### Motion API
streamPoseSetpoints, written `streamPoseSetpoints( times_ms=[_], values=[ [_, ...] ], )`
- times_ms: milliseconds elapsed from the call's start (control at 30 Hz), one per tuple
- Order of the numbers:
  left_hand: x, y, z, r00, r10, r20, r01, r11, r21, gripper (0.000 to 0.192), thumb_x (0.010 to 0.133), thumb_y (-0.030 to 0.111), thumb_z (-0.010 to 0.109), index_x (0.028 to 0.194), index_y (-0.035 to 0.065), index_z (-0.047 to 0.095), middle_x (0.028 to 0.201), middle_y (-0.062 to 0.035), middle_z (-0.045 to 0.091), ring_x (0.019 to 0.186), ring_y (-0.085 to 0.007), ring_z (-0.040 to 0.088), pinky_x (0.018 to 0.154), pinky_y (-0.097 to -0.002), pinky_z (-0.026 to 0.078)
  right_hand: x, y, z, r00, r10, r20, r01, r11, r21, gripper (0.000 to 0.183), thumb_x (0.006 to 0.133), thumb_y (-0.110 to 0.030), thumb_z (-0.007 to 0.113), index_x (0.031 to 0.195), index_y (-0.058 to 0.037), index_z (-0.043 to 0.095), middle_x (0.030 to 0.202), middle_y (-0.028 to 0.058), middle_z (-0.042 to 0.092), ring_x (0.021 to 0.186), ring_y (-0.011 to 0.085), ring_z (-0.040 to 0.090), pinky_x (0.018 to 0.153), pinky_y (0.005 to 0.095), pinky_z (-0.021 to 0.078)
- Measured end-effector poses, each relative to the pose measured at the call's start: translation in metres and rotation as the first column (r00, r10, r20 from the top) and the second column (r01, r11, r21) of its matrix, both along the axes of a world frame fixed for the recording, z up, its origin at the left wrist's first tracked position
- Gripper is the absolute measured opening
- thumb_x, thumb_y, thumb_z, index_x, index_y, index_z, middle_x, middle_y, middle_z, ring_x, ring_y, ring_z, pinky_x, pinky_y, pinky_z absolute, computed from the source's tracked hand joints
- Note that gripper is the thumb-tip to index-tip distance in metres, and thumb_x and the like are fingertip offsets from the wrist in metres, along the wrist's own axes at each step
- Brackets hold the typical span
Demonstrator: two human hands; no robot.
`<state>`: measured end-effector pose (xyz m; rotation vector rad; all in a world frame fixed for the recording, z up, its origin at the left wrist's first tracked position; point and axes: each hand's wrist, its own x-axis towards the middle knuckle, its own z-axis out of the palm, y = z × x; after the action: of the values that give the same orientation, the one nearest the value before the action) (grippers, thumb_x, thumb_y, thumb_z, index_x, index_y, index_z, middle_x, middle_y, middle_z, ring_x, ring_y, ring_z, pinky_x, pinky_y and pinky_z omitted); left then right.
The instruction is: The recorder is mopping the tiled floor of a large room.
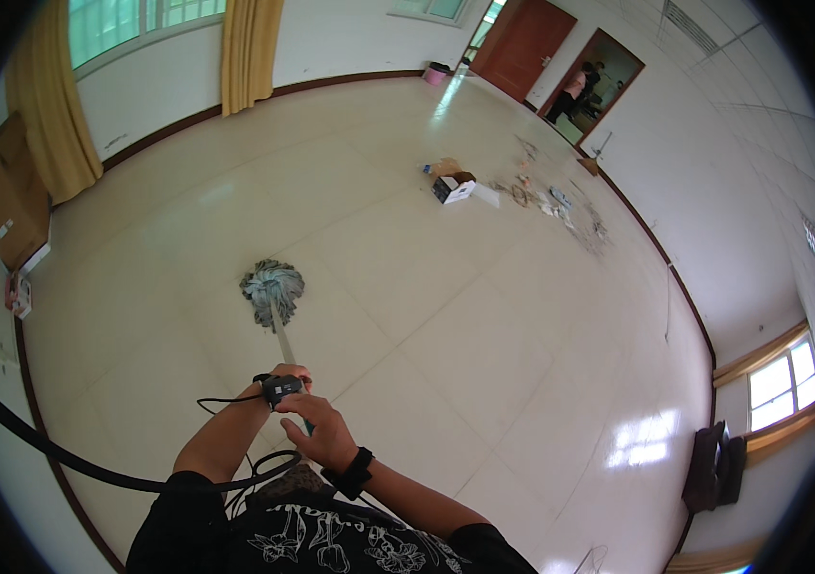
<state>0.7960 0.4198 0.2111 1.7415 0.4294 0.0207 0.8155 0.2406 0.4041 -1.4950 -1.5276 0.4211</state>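
A string mop with a grey-blue head (272, 287) rests on the tiled floor in front of me. Its pale handle (284, 343) runs back towards my body, and my left hand (294, 372) is wrapped around it. Strapped to my left wrist is a small black device (281, 389) with a cable. My right hand (325, 430) is off the handle, thumb and fingers spread, its fingertips at the wrist device. A teal part of the handle (309, 426) shows beside the right palm. The right wrist wears a black strap (350, 473).
An opened box (454, 188) lies near scattered debris (551, 204). A broom (592, 163) leans by the right wall. Cardboard (9, 194) stands at left, a pink bin (436, 73) at the far wall. People (576, 90) are beyond a doorway. A dark sofa (712, 466) is at right.
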Motion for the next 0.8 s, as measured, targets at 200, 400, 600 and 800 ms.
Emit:
streamPoseSetpoints(
  times_ms=[200, 400, 600, 800],
  values=[
    [-0.017, -0.031, 0.017, 0.885, 0.350, -0.308, -0.395, 0.212, -0.894, 0.013, 0.081, 0.006, 0.047, 0.070, 0.0025, 0.041, 0.065, -0.0099, 0.046, 0.057, -0.0216, 0.049, 0.058, -0.0353, 0.046, -0.015, -0.024, -0.017, 0.966, 0.060, -0.250, -0.092, 0.989, -0.115, 0.012, 0.074, -0.013, 0.059, 0.080, -0.0034, 0.061, 0.073, 0.0088, 0.060, 0.070, 0.0229, 0.057, 0.065, 0.0309, 0.0451],
    [-0.001, -0.063, 0.004, 0.844, 0.372, -0.387, -0.484, 0.218, -0.847, 0.011, 0.081, 0.006, 0.045, 0.071, 0.0032, 0.045, 0.063, -0.0117, 0.049, 0.057, -0.0224, 0.048, 0.056, -0.0336, 0.042, -0.005, -0.064, -0.016, 0.984, -0.026, -0.174, -0.040, 0.930, -0.367, 0.011, 0.075, -0.014, 0.061, 0.079, -0.0039, 0.063, 0.066, 0.0091, 0.058, 0.057, 0.0177, 0.053, 0.054, 0.0281, 0.0421],
    [0.055, -0.066, 0.104, 0.965, 0.234, -0.118, -0.189, 0.309, -0.932, 0.010, 0.080, 0.005, 0.048, 0.072, 0.0004, 0.049, 0.064, -0.0098, 0.054, 0.063, -0.0193, 0.054, 0.062, -0.0311, 0.047, 0.007, -0.079, 0.106, 0.922, -0.290, -0.255, 0.185, 0.912, -0.367, 0.010, 0.076, -0.012, 0.060, 0.076, -0.0024, 0.064, 0.065, 0.0071, 0.060, 0.053, 0.0081, 0.048, 0.049, 0.0239, 0.0389],
    [0.001, -0.124, 0.121, 0.974, 0.057, -0.220, -0.227, 0.289, -0.930, 0.011, 0.082, 0.008, 0.050, 0.075, -0.0004, 0.047, 0.067, -0.0103, 0.055, 0.062, -0.0210, 0.057, 0.059, -0.0292, 0.052, -0.056, -0.124, 0.101, 0.881, -0.418, -0.221, 0.318, 0.870, -0.376, 0.013, 0.072, -0.014, 0.064, 0.072, -0.0007, 0.063, 0.050, 0.0023, 0.051, 0.044, 0.0058, 0.038, 0.042, 0.0227, 0.0305]
  ],
)
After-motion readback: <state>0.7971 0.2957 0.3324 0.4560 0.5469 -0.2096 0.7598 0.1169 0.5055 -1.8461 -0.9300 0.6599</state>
